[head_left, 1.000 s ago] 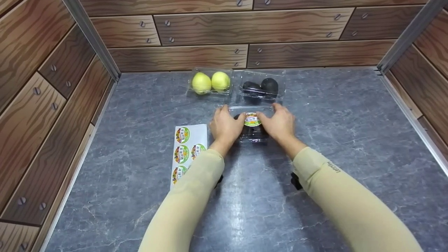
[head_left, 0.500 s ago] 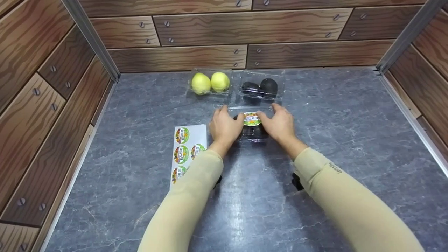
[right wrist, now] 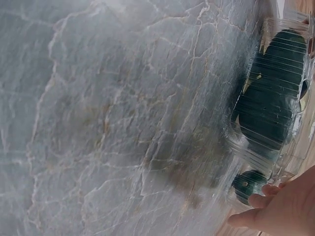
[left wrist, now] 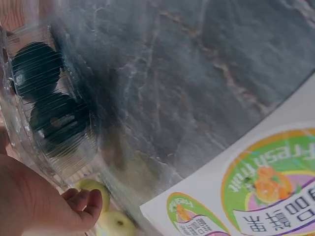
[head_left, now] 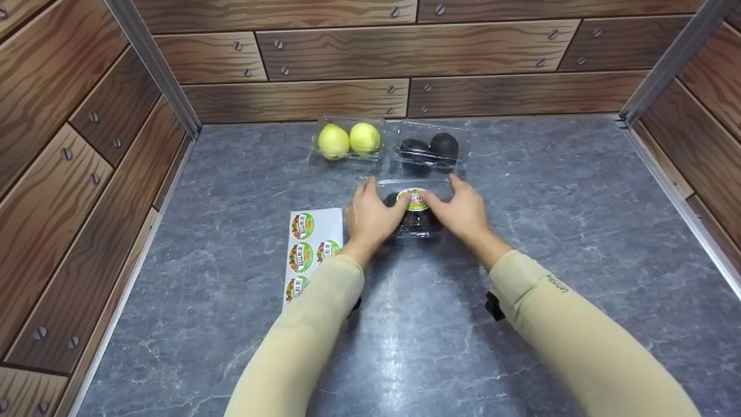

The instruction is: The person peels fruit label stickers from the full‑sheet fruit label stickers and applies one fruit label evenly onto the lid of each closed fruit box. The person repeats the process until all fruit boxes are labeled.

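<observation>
In the head view a clear plastic clamshell [head_left: 418, 230] with dark, avocado-like fruits inside stands closed on the grey marbled table. A round, colourful fruit sticker [head_left: 414, 201] lies on its lid. My left hand [head_left: 372, 215] grips the clamshell's left side, its thumb on the sticker's left edge. On the opposite side my right hand [head_left: 461, 214] holds the box, thumb at the sticker's right edge. Both wrist views show the ribbed box wall, with the left hand's fingers [left wrist: 89, 209] curled at one end and the right hand's fingers [right wrist: 246, 216] at the other.
Behind stand a clamshell with two yellow-green apples [head_left: 349, 139] and another with two dark fruits [head_left: 429, 147]. A white sticker sheet [head_left: 324, 220] with several round stickers lies left of my left hand, partly under the sleeve. Wood-patterned walls [head_left: 336, 55] enclose the table.
Both thumbs have moved inward over the sticker's edges and cover more of it. The clamshell stays in place, and the head view has tilted slightly up.
</observation>
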Action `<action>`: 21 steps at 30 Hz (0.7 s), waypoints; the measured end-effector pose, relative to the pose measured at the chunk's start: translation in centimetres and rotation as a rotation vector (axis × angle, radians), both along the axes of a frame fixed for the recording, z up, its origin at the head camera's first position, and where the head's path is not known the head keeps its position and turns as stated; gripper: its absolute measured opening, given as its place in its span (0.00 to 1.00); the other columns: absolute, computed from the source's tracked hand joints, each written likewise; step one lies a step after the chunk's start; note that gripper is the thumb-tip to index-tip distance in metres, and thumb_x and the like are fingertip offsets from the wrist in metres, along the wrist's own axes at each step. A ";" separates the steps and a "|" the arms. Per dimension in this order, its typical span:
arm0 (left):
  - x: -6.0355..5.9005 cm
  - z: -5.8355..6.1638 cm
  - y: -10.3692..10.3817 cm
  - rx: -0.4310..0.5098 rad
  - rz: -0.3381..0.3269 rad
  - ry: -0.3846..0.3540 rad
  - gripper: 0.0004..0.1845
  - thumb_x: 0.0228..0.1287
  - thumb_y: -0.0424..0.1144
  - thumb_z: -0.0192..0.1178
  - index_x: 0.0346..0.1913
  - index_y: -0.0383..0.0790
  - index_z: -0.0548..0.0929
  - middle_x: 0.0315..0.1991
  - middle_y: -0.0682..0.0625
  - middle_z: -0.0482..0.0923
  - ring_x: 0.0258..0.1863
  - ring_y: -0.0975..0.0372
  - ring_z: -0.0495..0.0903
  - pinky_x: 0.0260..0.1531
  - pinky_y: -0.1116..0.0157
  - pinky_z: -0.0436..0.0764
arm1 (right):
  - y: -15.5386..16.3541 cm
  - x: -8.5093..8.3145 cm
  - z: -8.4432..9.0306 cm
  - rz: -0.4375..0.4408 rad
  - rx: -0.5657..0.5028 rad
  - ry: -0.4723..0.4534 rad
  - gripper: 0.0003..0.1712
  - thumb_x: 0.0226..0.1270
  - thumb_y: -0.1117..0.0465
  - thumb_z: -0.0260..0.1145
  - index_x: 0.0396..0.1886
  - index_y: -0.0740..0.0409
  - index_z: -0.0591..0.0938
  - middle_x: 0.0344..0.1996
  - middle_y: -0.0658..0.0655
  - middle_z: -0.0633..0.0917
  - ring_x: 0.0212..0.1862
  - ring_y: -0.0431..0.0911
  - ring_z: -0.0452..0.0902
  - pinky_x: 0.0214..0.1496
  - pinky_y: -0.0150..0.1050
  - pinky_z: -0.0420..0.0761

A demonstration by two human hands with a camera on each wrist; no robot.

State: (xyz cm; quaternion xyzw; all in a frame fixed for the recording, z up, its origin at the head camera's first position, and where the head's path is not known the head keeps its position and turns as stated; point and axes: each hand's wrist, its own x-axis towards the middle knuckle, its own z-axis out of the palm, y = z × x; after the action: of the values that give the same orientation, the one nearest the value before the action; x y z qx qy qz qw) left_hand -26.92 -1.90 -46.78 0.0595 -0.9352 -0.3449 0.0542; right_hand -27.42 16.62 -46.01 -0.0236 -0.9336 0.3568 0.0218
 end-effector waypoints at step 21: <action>0.2 -0.3 -0.2 -0.033 -0.006 0.049 0.47 0.66 0.65 0.64 0.78 0.37 0.71 0.74 0.40 0.74 0.68 0.44 0.78 0.68 0.47 0.73 | -0.1 0.0 -0.4 -0.015 0.038 0.005 0.56 0.70 0.33 0.66 0.81 0.68 0.64 0.76 0.71 0.70 0.77 0.66 0.64 0.80 0.57 0.63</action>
State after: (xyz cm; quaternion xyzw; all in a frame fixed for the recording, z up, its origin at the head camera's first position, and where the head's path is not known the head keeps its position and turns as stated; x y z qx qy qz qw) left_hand -26.76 -2.08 -47.13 0.0473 -0.9393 -0.3310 0.0771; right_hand -27.42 16.50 -46.38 -0.0293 -0.9399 0.3390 0.0274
